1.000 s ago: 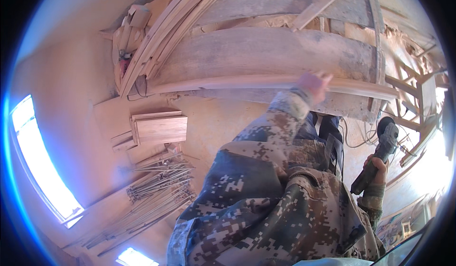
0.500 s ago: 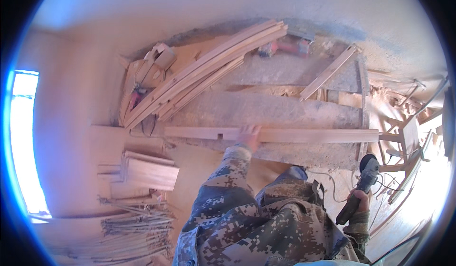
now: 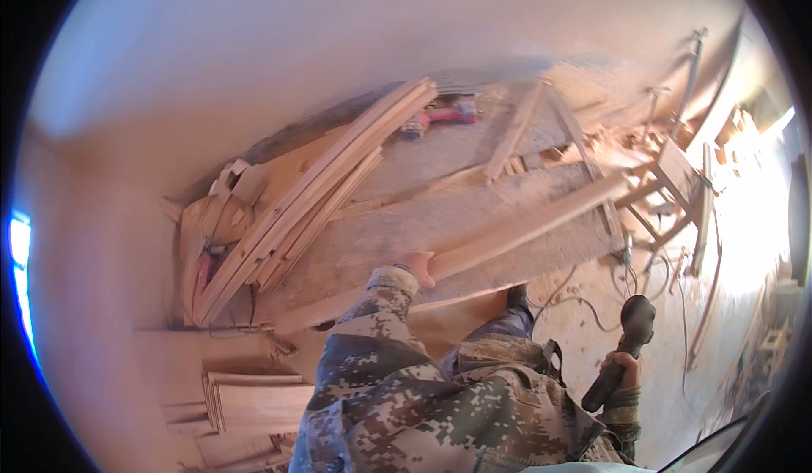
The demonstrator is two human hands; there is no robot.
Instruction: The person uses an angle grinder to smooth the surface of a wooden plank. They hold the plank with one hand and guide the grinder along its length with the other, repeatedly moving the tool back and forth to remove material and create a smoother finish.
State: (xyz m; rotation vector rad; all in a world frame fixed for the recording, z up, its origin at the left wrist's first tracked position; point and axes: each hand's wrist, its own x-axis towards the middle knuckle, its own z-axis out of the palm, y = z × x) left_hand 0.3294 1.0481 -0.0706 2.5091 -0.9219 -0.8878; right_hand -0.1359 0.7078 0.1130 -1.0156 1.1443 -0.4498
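A long pale wooden beam (image 3: 524, 226) lies across the workbench (image 3: 372, 253), its right end reaching past the bench edge. My left hand (image 3: 416, 266) is closed over the beam, thumb toward the right; the other fingers are partly hidden. My sleeve covers part of the beam's left stretch. Low on the right, my right hand (image 3: 627, 366) grips a dark angle grinder (image 3: 636, 319) by its body. The grinder's round head points away from me, apart from the beam.
Several long wooden strips (image 3: 330, 190) are stacked on the bench's left. Behind them lies a red power tool (image 3: 450, 115). A shorter strip (image 3: 516, 131) slants across the far right of the bench. Beyond stands a wooden stool (image 3: 672, 181). Cords (image 3: 584, 300) trail over the floor. Flat boards (image 3: 262, 405) are piled lower left.
The whole view has turned, so the bench and beam now slope up to the right. My left hand stays on the beam, and my right hand still holds the grinder.
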